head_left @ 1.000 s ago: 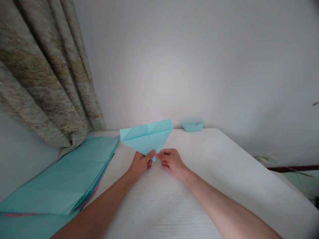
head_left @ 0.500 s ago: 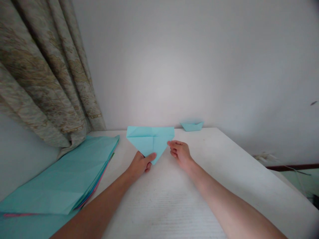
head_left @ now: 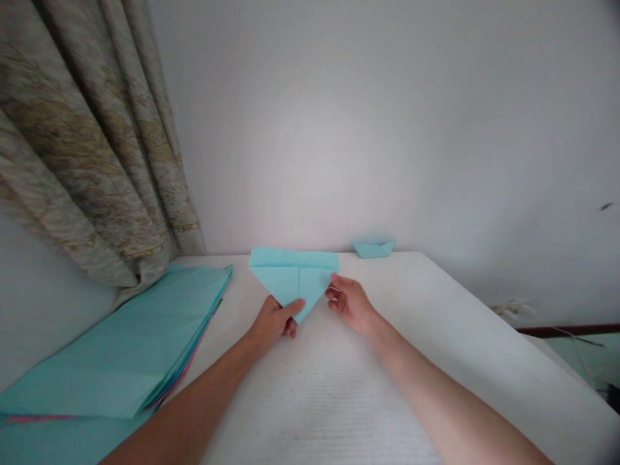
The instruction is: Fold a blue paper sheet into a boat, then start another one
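A light-blue folded paper (head_left: pixel 278 276) is held above the table in the head view, its point facing me and a straight flap along its far edge. Its lower point is pinched in my left hand (head_left: pixel 276 318), thumb on top and fingers beneath. At the paper's right edge, my right hand (head_left: pixel 351 300) pinches the side near the flap, with some fingertips behind the sheet. Creases run across and down the middle of the paper.
A folded paper boat (head_left: pixel 373 248) stands at the table's back edge against the wall. On the left lies a stack of large coloured paper sheets (head_left: pixel 130 342), below a patterned curtain (head_left: pixel 97 129). The white table (head_left: pixel 314 407) slants away at its right edge.
The folded paper has tilted slightly, and its upper flap looks smoother. My right hand has shifted a little along the right edge; my left hand keeps its hold.
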A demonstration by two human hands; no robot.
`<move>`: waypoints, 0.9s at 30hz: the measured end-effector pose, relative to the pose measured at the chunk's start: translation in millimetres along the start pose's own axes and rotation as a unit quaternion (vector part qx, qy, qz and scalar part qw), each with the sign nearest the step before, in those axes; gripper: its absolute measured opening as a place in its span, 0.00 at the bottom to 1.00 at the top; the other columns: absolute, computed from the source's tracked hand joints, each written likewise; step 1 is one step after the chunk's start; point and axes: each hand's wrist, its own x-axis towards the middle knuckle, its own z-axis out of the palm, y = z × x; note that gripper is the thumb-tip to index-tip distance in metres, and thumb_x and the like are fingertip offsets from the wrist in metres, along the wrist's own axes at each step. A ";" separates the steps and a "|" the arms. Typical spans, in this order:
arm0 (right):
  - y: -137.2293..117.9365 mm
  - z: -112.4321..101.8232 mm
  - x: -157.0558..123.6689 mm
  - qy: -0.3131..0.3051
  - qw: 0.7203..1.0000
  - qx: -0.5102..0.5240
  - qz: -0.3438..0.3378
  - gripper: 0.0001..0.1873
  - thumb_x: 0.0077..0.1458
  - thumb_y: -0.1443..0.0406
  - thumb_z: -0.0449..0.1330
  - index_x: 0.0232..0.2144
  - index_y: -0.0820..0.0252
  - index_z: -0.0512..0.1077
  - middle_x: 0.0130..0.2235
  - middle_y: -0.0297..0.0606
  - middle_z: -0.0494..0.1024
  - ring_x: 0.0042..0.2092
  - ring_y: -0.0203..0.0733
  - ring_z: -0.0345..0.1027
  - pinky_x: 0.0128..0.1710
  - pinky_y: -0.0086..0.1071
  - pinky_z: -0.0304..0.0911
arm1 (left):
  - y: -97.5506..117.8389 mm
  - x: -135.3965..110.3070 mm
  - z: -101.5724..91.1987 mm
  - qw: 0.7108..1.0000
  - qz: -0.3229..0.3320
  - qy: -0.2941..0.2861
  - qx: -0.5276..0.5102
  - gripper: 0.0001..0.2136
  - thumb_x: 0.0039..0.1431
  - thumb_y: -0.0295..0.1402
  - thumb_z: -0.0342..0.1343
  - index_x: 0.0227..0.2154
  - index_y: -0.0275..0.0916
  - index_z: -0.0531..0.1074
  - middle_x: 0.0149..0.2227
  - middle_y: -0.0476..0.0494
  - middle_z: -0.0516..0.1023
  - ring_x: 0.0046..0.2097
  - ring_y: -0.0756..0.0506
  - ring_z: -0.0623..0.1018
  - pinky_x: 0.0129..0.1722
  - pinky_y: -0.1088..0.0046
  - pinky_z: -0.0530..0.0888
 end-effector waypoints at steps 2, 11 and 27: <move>13.9 12.0 -4.1 -0.021 0.998 -0.051 0.007 0.17 0.33 0.59 0.70 0.18 0.64 0.67 0.18 0.29 0.63 0.20 0.29 0.55 0.17 0.25 0.47 | 3.1 -0.3 1.7 1.000 0.005 -0.005 -0.010 0.15 0.45 0.42 0.62 0.24 0.33 0.71 0.15 0.48 0.72 0.17 0.50 0.70 0.19 0.72 0.72; 22.9 14.0 -2.1 0.007 0.995 -0.093 -0.045 0.17 0.34 0.60 0.69 0.13 0.63 0.65 0.15 0.29 0.64 0.18 0.30 0.54 0.17 0.27 0.47 | 3.4 5.1 0.2 0.996 -0.013 0.044 -0.071 0.14 0.42 0.37 0.66 0.30 0.30 0.77 0.32 0.38 0.80 0.33 0.43 0.79 0.33 0.67 0.77; 1.2 -12.0 14.7 0.214 0.942 -0.180 -0.186 0.15 0.41 0.59 0.64 0.29 0.65 0.73 0.27 0.40 0.74 0.25 0.37 0.63 0.22 0.32 0.59 | 5.1 3.4 1.0 0.997 -0.068 0.017 -0.031 0.12 0.44 0.33 0.64 0.30 0.29 0.75 0.30 0.38 0.80 0.32 0.43 0.79 0.30 0.69 0.77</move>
